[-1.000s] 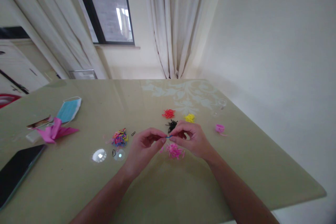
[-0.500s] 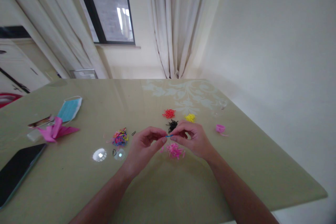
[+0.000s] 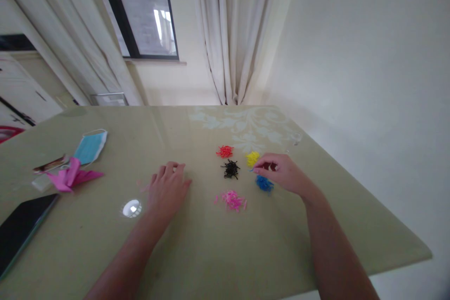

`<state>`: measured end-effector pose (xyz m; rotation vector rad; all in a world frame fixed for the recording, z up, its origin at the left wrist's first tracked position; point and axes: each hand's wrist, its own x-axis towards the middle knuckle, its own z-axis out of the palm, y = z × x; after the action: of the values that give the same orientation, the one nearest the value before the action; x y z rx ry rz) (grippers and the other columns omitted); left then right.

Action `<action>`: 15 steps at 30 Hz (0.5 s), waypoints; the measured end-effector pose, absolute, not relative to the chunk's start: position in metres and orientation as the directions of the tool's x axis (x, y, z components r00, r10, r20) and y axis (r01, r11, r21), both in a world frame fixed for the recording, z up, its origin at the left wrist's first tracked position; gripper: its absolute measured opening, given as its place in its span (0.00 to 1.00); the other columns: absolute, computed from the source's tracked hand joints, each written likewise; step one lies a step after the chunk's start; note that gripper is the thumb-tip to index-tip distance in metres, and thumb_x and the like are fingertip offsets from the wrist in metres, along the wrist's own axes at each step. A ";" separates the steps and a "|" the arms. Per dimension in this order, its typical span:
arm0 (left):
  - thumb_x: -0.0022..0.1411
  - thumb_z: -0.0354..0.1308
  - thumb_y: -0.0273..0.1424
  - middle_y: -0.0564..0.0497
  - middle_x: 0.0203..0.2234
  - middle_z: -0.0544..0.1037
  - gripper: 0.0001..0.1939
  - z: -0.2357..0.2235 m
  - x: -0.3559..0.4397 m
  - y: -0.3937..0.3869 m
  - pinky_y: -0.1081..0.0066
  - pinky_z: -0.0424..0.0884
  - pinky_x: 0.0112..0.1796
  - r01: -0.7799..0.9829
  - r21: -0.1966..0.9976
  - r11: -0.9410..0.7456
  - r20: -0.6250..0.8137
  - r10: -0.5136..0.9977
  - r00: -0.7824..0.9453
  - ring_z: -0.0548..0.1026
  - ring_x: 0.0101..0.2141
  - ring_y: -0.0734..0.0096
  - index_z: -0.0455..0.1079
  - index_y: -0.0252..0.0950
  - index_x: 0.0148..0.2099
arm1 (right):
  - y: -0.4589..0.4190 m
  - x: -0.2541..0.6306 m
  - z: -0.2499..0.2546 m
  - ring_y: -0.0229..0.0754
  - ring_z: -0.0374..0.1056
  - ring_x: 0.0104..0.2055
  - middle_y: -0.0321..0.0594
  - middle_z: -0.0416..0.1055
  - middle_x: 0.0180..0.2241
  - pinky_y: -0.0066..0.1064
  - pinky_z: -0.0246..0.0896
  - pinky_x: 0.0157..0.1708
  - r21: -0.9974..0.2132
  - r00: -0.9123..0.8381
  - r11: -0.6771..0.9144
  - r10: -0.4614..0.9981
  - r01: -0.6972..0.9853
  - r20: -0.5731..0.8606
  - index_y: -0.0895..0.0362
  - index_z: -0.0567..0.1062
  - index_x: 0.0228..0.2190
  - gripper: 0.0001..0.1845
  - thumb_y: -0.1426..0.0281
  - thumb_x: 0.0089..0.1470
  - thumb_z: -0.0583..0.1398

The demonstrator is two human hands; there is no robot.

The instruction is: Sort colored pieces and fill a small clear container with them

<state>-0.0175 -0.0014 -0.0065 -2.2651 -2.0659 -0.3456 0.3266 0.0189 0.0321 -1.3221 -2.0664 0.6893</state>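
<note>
My right hand [image 3: 281,171] pinches a small blue rubber band [image 3: 251,169] between thumb and fingertips. It hovers just above the blue pile of bands [image 3: 264,183], beside the yellow pile [image 3: 252,159]. Left of it lie a red pile [image 3: 224,151], a black pile [image 3: 230,169] and a pink pile [image 3: 232,200]. My left hand [image 3: 169,187] reaches over the table on the left, palm down, thumb and fingers apart. It covers the spot where the mixed-colour pile was visible, and I see nothing held in it.
On the left lie a pink folded-paper bird [image 3: 73,176], a blue face mask [image 3: 90,146] and a dark phone [image 3: 26,225]. A clear dome-shaped piece [image 3: 131,208] sits left of my left wrist. The table's right edge [image 3: 365,185] runs close to the wall.
My hands have parted. The right moved right with the blue band, and the left moved left over the mixed pile. The blue pile now shows; the right hand covers the pink ring-like item.
</note>
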 end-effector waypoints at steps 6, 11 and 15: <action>0.73 0.47 0.33 0.39 0.46 0.80 0.17 -0.007 -0.027 0.005 0.53 0.71 0.48 0.999 -0.003 -0.051 0.039 0.998 0.051 0.78 0.49 0.47 0.76 0.36 0.48 | 0.024 0.358 0.030 0.43 0.72 0.32 0.43 0.81 0.32 0.33 0.65 0.33 -0.664 -0.318 0.269 0.947 0.697 0.050 0.55 0.86 0.32 0.12 0.59 0.54 0.67; 0.73 0.45 0.31 0.42 0.42 0.81 0.16 -0.011 -0.027 0.011 0.58 0.71 0.45 0.999 0.013 -0.048 0.022 0.999 0.048 0.79 0.45 0.52 0.75 0.38 0.44 | 0.026 0.362 0.022 0.45 0.73 0.30 0.43 0.81 0.28 0.33 0.65 0.32 -0.634 -0.304 0.196 0.950 0.748 -0.064 0.56 0.87 0.29 0.10 0.63 0.51 0.67; 0.73 0.46 0.30 0.43 0.40 0.81 0.14 -0.019 -0.029 0.014 0.59 0.71 0.45 0.996 0.076 -0.056 0.030 0.998 0.054 0.79 0.44 0.53 0.75 0.38 0.43 | 0.026 0.365 0.019 0.46 0.75 0.31 0.43 0.83 0.30 0.33 0.65 0.32 -0.632 -0.283 0.165 0.955 0.757 -0.090 0.55 0.87 0.30 0.10 0.63 0.50 0.67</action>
<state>-0.0287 0.0137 -0.0192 -2.3054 -2.1819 -0.1176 0.3647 0.0260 0.0190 -1.6358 -2.1191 0.8400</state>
